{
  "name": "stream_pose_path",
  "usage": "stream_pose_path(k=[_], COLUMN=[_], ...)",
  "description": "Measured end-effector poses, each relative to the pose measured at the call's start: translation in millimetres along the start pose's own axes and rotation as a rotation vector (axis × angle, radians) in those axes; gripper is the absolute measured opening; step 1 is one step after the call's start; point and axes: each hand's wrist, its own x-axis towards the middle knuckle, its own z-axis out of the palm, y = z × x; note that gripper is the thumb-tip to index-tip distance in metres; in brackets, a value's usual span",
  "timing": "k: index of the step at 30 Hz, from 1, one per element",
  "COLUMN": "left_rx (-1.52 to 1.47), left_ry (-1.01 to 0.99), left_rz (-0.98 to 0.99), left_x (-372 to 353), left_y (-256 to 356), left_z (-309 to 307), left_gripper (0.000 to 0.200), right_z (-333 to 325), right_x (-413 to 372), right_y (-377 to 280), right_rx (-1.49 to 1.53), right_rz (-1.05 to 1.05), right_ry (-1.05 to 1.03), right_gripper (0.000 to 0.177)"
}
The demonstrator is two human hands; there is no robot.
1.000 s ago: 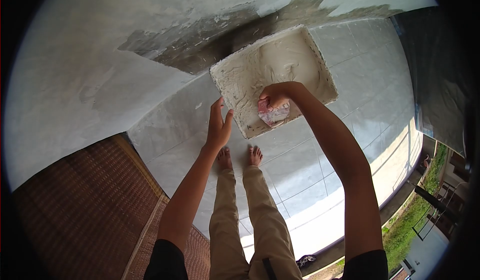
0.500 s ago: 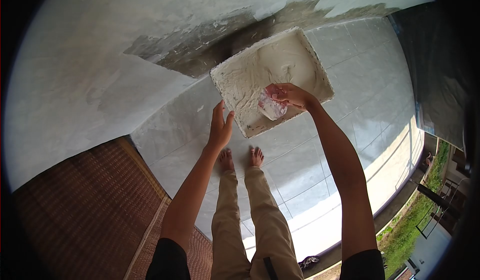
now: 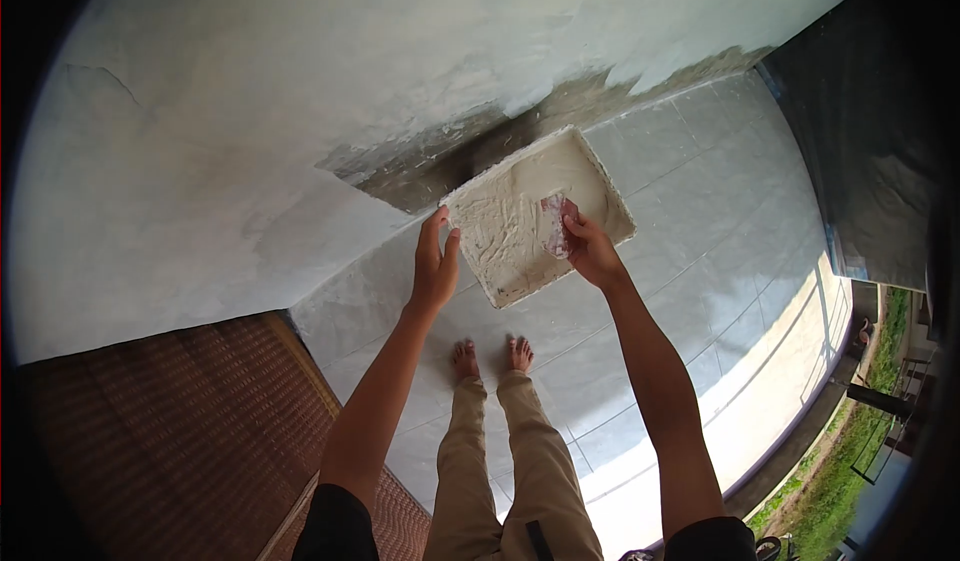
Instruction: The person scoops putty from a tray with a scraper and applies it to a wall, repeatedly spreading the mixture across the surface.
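A rectangular tray [image 3: 607, 171] of wet off-white putty [image 3: 510, 223] sits between my arms, its rim caked with the stuff. My right hand [image 3: 592, 249] grips a small flat reddish putty scraper [image 3: 569, 211] over the tray. Pale putty coats the scraper's left side. At the tray's left corner, my left hand [image 3: 434, 266] is open, thumb apart from the fingers. Its fingertips overlap the rim in this view, and nothing shows between them.
A wall [image 3: 300, 91] coated in pale putty runs along the far side, with a bare dark strip [image 3: 410, 176] low down. Grey tiled floor [image 3: 700, 191] surrounds my bare feet [image 3: 519, 353]. A brown woven mat [image 3: 170, 411] lies left; a dark sheet [image 3: 870, 141] hangs right.
The scraper has swung from the tray's near side towards its middle right, now turned more edge-on. The tray looks smaller and lower in view, and my left hand overlaps its far-left corner.
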Motion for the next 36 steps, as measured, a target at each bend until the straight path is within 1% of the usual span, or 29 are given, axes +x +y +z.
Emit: stream_pose_path(k=[2,4,5,8,9,12,13,14,16,18,23,28,30,31,32,34,35,36], left_rx=[0.001,0.024,0.048,0.085,0.097,0.128,0.119,0.130,0.157,0.175,0.234,0.318,0.377,0.384,0.388,0.423,0.438,0.434], left_ry=[0.025,0.063,0.074,0.124,0.145,0.207,0.251,0.276,0.321,0.366,0.486,0.596,0.640,0.661,0.667,0.716,0.720,0.724], left_rz=[0.059,0.156,0.204,0.299,0.337,0.448,0.538,0.607,0.652,0.730,0.880,0.980,1.053,1.086,1.098,1.114,1.105,1.121], left_x=[14.3,28.6,35.0,55.6,61.8,79.1,86.0,90.9,95.1,96.8,92.2,84.4,85.8,87.4,89.0,94.3,97.7,101.4], left_y=[34.1,73.2,96.2,165.2,189.2,259.6,310.2,331.1,372.9,416.7,514.8,592.9,616.2,625.7,633.3,646.3,651.2,656.0], left_z=[-14.6,-32.1,-42.2,-73.5,-84.6,-118.5,-139.3,-150.3,-172.0,-194.9,-256.1,-317.9,-342.9,-354.0,-364.9,-383.8,-392.7,-400.5], left_gripper=[0.043,0.042,0.042,0.042,0.042,0.041,0.040,0.039,0.039,0.039,0.041,0.041,0.041,0.041,0.041,0.041,0.042,0.042], right_z=[33.0,60.6,75.7,123.6,142.2,196.6,226.7,241.8,279.7,325.8,426.5,516.5,555.2,570.4,588.8,624.0,639.1,654.1], right_x=[-9.6,-15.8,-18.2,-27.0,-30.9,-42.9,-48.7,-49.9,-58.4,-79.7,-117.1,-132.5,-141.0,-137.9,-143.2,-155.2,-155.3,-155.2], right_y=[-15.9,-33.4,-44.1,-83.9,-98.1,-142.4,-174.7,-188.6,-218.3,-248.7,-314.8,-368.1,-385.4,-396.3,-403.3,-418.4,-426.7,-434.7], right_rx=[0.010,0.119,0.155,0.143,0.130,0.097,0.082,0.082,0.073,0.068,0.011,-0.040,0.014,0.001,0.002,-0.002,0.017,0.015], right_rz=[-0.050,-0.116,-0.150,-0.220,-0.248,-0.348,-0.395,-0.427,-0.479,-0.486,-0.577,-0.671,-0.743,-0.778,-0.785,-0.872,-0.886,-0.900], right_ry=[-0.016,-0.036,-0.087,-0.141,-0.104,-0.139,-0.190,-0.214,-0.274,-0.251,-0.382,-0.495,-0.495,-0.571,-0.582,-0.620,-0.639,-0.647], right_gripper=[0.040,0.041,0.041,0.041,0.042,0.040,0.040,0.043,0.046,0.037,0.040,0.039,0.035,0.034,0.034,0.040,0.036,0.036])
